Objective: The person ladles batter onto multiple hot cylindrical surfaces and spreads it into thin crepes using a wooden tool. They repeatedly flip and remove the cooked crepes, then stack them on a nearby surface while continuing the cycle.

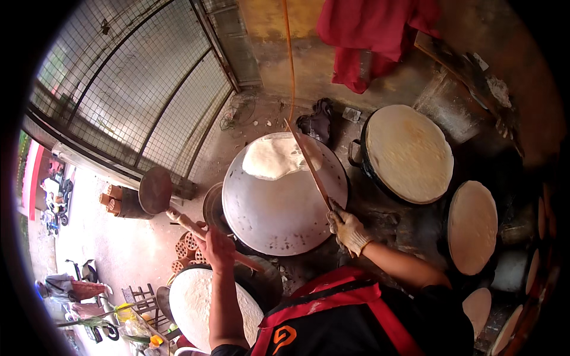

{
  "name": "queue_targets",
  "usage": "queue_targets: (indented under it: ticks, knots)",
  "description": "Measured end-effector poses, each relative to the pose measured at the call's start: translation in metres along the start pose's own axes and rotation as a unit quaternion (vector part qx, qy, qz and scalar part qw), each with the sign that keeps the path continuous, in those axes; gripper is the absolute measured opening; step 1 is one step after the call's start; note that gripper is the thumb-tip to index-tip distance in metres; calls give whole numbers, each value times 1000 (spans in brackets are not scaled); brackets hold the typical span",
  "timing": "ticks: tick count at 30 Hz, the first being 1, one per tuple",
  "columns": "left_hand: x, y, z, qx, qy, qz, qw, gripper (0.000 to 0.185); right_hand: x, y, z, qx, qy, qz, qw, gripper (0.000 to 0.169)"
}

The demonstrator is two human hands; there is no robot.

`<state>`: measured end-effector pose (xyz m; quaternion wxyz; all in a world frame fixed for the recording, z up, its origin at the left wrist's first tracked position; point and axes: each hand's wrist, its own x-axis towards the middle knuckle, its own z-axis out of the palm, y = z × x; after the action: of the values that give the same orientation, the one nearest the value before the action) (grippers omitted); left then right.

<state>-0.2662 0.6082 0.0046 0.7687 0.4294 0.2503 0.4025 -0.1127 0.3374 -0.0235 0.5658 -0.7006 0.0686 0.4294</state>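
Observation:
My left hand grips the handle of a round, dark metal paddle, its disc raised to the left. My right hand, in a knitted work glove, holds a long, thin blade-like strip that slants up and away. Beneath that strip lies a large round metal griddle; whether it is domed or hollow is hard to tell. A pale, uneven sheet of dough or batter covers part of its far side. The strip crosses over the sheet's right part; contact between them is unclear.
Pale flatbreads top round pans on the right. Near my left forearm is a round vessel with a pale surface. Perforated coal briquettes stand beside the griddle. An orange hose hangs beyond it. Wire mesh borders the left.

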Motion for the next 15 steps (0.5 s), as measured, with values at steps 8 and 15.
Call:
queue_targets:
  ticks: [8, 15]
  knots:
    - [-21, -23, 11, 50, 48, -12, 998, 21, 55, -19, -7, -435, -81, -234, 866, 51]
    - [-56, -27, 49, 86, 159, 30, 983, 14, 41, -65, -64, -295, -204, -98, 928, 49]
